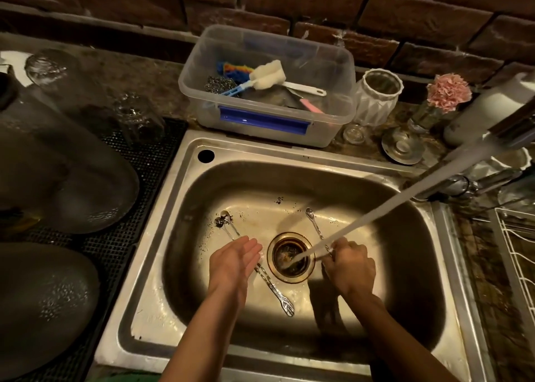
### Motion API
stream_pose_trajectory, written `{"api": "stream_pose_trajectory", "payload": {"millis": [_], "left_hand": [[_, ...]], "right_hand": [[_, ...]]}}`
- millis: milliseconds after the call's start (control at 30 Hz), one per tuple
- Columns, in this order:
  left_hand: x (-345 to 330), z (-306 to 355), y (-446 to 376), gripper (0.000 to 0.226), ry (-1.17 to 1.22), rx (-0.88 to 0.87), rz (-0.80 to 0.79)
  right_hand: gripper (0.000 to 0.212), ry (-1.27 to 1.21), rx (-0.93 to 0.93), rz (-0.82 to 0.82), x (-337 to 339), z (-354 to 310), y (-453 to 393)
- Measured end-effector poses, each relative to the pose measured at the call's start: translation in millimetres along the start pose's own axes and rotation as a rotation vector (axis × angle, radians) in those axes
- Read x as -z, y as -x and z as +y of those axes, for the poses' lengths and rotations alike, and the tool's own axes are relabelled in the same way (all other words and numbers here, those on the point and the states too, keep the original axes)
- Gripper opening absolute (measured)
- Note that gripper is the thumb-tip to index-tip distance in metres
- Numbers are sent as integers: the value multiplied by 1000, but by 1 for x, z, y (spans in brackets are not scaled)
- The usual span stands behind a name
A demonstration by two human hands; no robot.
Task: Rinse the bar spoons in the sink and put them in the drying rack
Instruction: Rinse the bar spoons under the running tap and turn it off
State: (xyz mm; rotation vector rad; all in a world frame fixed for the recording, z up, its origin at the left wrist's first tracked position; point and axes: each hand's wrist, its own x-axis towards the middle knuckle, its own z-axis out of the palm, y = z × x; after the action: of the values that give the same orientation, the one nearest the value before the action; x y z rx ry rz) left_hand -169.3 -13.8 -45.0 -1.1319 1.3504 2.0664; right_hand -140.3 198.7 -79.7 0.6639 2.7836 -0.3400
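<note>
In the steel sink (292,156) lie bar spoons with twisted stems. Two lie together at the left (262,271), their bowls up by dark grit and a forked end pointing toward me. My left hand (234,261) hovers over their stems, palm up, fingers apart, holding nothing. My right hand (348,266) is closed around the stem of another bar spoon (314,224), whose bowl points away from me. A stream of tap water (385,208) falls past my right hand into the drain (290,256). The white wire drying rack (518,245) stands at the right edge.
The faucet (512,127) reaches in from the right. Behind the sink sits a clear plastic tub (269,121) with brushes and sponges. A white vase (376,95), pink flower (448,92) and small glasses stand at back right. Upturned glassware rests on a black mat (139,196) at left.
</note>
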Motion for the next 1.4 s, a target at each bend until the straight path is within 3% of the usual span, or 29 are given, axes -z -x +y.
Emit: {"api": "stream_pose_trajectory", "payload": {"millis": [67, 133, 300, 467, 633, 1000, 1167, 1400], "left_hand": [[6, 2, -4, 37, 13, 7, 17], [12, 5, -6, 37, 37, 14, 32], [19, 10, -6, 38, 113, 23, 50], [22, 11, -5, 41, 183, -12, 81], [24, 7, -9, 39, 202, -40, 112], [15, -4, -14, 43, 71, -10, 113], [-5, -16, -3, 46, 27, 68, -6], [-33, -21, 20, 16, 167, 81, -191]], "right_hand": [[17, -329, 22, -70, -3, -17, 1], [5, -625, 17, -240, -5, -39, 3], [13, -463, 168, -494, -24, -85, 7], [23, -403, 108, -508, -37, -98, 13], [21, -387, 62, -526, -40, -101, 13], [28, -718, 73, -541, -11, -78, 21], [24, -859, 6, -520, 6, -61, 27], [18, -906, -80, -508, 32, -47, 37]]}}
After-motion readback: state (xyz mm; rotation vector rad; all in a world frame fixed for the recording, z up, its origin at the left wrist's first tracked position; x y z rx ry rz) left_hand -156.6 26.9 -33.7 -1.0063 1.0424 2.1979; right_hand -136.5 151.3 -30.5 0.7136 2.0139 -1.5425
